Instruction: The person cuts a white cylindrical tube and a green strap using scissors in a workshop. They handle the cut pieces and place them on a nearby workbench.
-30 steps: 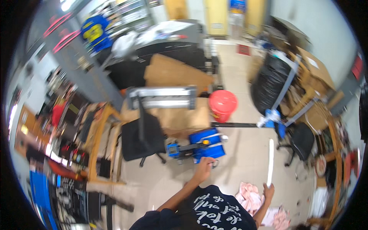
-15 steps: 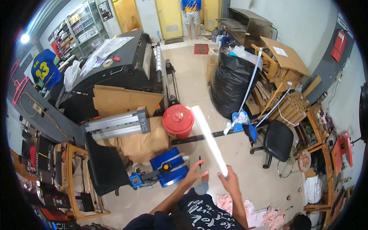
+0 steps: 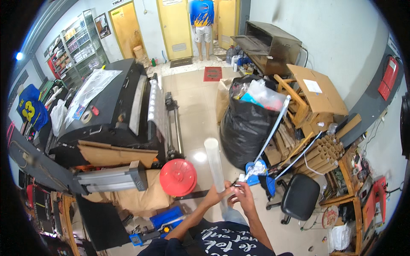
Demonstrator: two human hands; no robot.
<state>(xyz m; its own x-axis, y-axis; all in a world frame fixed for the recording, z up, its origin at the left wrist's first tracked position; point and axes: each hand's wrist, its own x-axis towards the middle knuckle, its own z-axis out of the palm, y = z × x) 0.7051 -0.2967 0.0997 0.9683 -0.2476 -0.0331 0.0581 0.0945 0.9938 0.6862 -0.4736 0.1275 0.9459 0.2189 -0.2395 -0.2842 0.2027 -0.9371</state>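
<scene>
A long white roll [image 3: 215, 166] stands nearly upright in front of me, its round end facing away and up. My left hand [image 3: 212, 197] is closed around its lower part. Beside it, my right hand [image 3: 243, 197] has its fingers drawn together at a thin black pen-like thing [image 3: 234, 184], close to the left fingertips. The small size and the overlapping fingers hide its exact kind. The lower end of the roll is partly covered by my left hand.
A red lidded bucket [image 3: 178, 177] stands left of the roll, by a large black printer [image 3: 106, 102]. Ahead right are a full black garbage bag [image 3: 245, 128], a black chair [image 3: 300, 197] and cardboard tubes [image 3: 320, 155]. A person [image 3: 202, 25] stands by the far doors.
The white roll has passed from my right hand to my left and swung more upright. My right hand has moved in to the black pen-like thing. The view has tilted up and turned slightly.
</scene>
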